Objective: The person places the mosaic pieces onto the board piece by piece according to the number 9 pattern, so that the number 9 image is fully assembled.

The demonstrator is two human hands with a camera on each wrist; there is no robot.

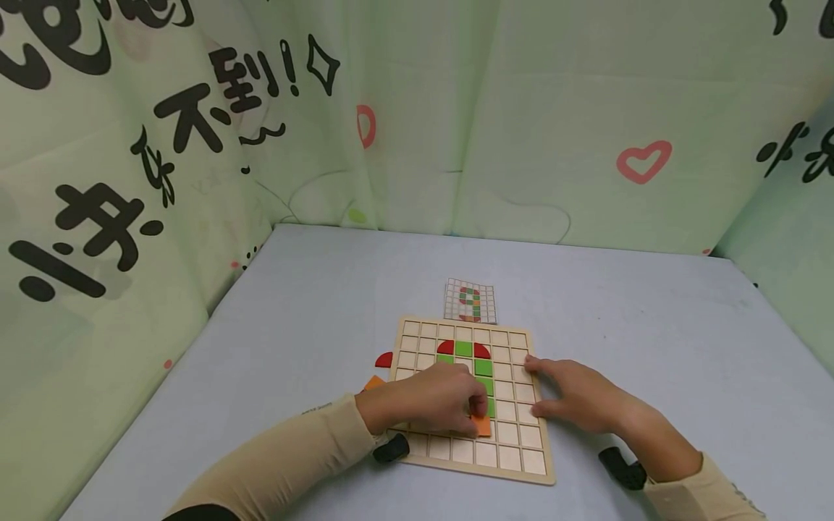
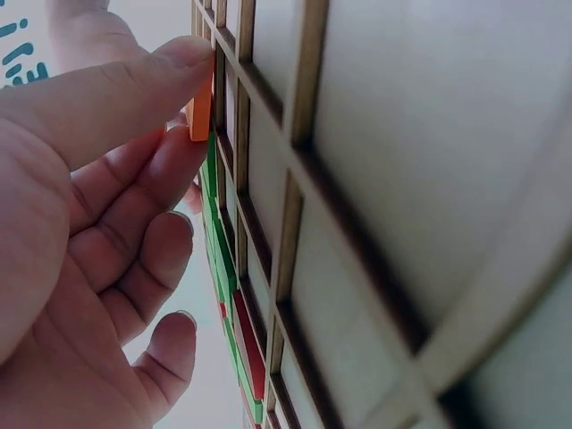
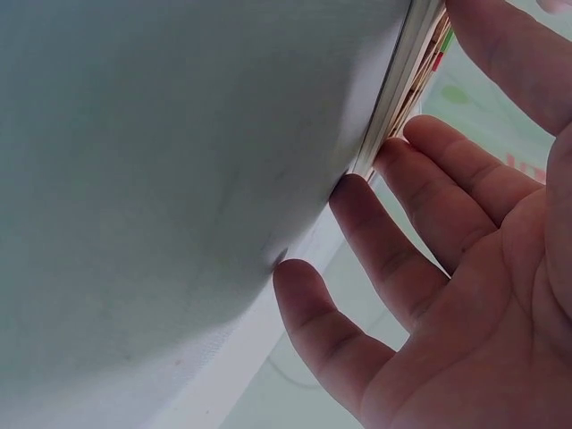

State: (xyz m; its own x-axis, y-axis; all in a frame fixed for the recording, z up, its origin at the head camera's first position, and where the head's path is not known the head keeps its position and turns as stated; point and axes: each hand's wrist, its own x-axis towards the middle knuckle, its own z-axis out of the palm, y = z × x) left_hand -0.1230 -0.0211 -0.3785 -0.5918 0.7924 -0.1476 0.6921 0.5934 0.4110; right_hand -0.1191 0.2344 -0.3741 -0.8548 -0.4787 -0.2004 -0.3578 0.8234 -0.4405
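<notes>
Over the wooden grid board [image 1: 482, 470], my left hand [image 1: 443, 398] pinches an orange square tile [image 1: 483, 427] between thumb and fingers. In the left wrist view that orange tile [image 2: 202, 112] stands out slightly from the grid, beyond the green tiles [image 2: 220, 246]. A column of green tiles [image 1: 484, 367] runs up the board, with red rounded pieces [image 1: 446, 348] on either side of a green tile in the top row. Fairly straight fingers of my right hand [image 1: 580, 394] touch the board's right edge. Part of the pattern lies hidden under my left hand.
A printed pattern card [image 1: 470, 300] lies just behind the board. Left of the board are a loose red piece [image 1: 384, 359] and an orange piece [image 1: 373, 382], partly covered by my left wrist. Printed curtains [image 1: 554, 130] surround the white table [image 1: 326, 304].
</notes>
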